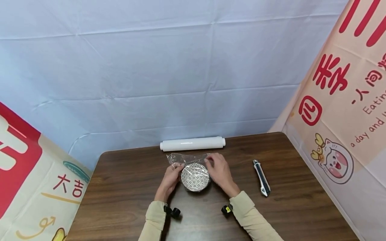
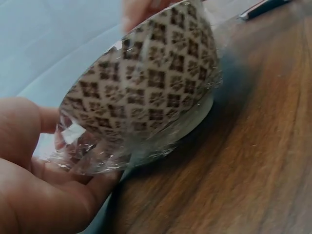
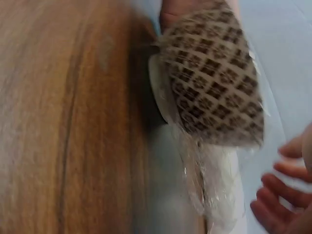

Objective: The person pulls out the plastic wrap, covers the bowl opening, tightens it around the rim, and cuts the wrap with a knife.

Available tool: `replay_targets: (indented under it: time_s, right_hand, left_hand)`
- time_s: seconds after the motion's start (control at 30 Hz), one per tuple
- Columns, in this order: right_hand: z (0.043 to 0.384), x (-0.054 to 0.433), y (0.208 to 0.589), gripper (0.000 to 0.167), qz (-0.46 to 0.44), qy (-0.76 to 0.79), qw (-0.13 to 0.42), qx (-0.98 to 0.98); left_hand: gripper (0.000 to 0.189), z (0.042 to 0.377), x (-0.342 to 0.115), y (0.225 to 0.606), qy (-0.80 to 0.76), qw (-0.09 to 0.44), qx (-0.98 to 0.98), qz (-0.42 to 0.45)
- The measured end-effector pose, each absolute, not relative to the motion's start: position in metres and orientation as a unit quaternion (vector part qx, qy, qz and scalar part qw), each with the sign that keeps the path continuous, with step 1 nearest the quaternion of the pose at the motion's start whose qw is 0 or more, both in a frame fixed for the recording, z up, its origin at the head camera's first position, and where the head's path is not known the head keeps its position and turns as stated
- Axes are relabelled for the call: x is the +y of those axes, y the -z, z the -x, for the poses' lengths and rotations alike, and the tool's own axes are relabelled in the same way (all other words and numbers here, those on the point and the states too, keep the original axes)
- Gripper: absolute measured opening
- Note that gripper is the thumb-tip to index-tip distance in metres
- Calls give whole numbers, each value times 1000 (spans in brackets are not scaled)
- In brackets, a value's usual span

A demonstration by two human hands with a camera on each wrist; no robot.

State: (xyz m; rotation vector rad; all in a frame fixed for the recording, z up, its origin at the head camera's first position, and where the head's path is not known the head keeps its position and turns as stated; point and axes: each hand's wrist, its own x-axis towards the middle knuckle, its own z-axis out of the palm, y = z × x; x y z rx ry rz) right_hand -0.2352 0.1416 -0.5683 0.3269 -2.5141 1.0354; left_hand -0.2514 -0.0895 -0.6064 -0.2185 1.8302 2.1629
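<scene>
A patterned bowl [image 1: 195, 178] stands on the table with clear cling film [image 1: 178, 158] over its top and down its sides. Extra film bunches up along its far side. My left hand [image 1: 171, 175] holds the bowl at its left edge. In the left wrist view its thumb is at the rim and its fingers reach below, against the crumpled film [image 2: 97, 158]. At the upper right of the bowl is my right hand [image 1: 219, 170]. The right wrist view shows its fingers [image 3: 275, 207] spread and loosely bent, a little apart from the bowl [image 3: 214, 80].
A white roll [image 1: 193, 144] of film lies along the table's back edge, behind the bowl. To the right rests a utility knife [image 1: 261, 178]. Light cloth [image 1: 150, 83] hangs behind the brown wooden table [image 1: 126, 201], with printed banners at both sides.
</scene>
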Motion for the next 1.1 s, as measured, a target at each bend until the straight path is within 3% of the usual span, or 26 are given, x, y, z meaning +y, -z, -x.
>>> replay_targets:
  time_s: [0.07,0.17,0.27,0.37,0.6,0.7,0.77,0.83,0.97,1.03,1.1]
  right_hand:
    - [232,135,568,28,-188,-323,195,-907]
    - [227,127,570,60,-259,-262,130,-921]
    - [223,121,575,89,-273,-216,58,-936]
    - [220,119,579,100,-264,-212,18,-941]
    - [222,120,582,95,-240,-294,3,-925]
    - [226,123,581,89,-224,-322,-13,-920]
    - [228,126,580,87,-224,-329,-18,-917]
    - [229,128,579,87,-230,-325,-9,-917]
    - [227,132,578,89,-245,-306,21,-920]
    - [225,133,579,90,-250,-301,22,-920]
    - [222,133,580,92,-252,-292,16,-923]
  left_hand:
    - [19,251,-86,606,-752,140,639,76]
    - [16,250,-83,606,-742,123,654,81]
    - [16,249,-82,606,-726,103,674,89]
    - [22,249,-80,607,-720,90,682,98]
    - [16,247,-82,604,-778,125,604,120]
    - [23,245,-88,601,-799,130,570,142]
    - [33,243,-91,596,-790,89,586,154]
    - [43,238,-94,589,-744,12,650,153]
    - [45,230,-94,573,-533,-140,832,65]
    - [43,227,-92,567,-438,-175,881,-31]
    - [45,225,-87,564,-373,-162,905,-127]
